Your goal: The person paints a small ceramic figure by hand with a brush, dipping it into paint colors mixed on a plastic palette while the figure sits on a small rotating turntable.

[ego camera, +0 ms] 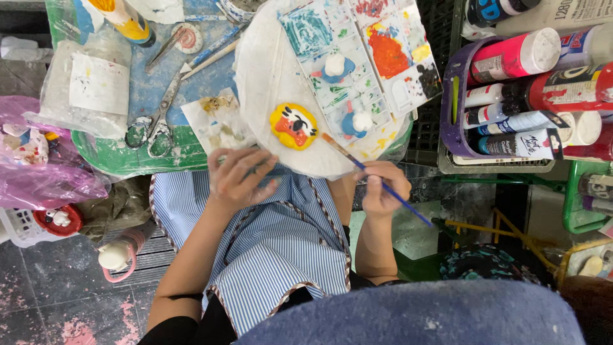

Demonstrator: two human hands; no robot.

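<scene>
The right hand (381, 187) grips a blue paintbrush (370, 172), bristles just beside the yellow plaster figure (293, 125) on the white board (268, 76). The left hand (237, 179), loosely curled, steadies the board's near edge. A slip could smear wet paint across the figure's face.

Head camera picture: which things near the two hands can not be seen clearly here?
- Left hand: its curled fingers hide whatever it holds; only a dark bit shows.
- Paintbrush in the right hand: the tip is too small to tell its paint colour.
- Yellow figure: face details are too small.
- Paint bottles: cut off by the right edge.
</scene>
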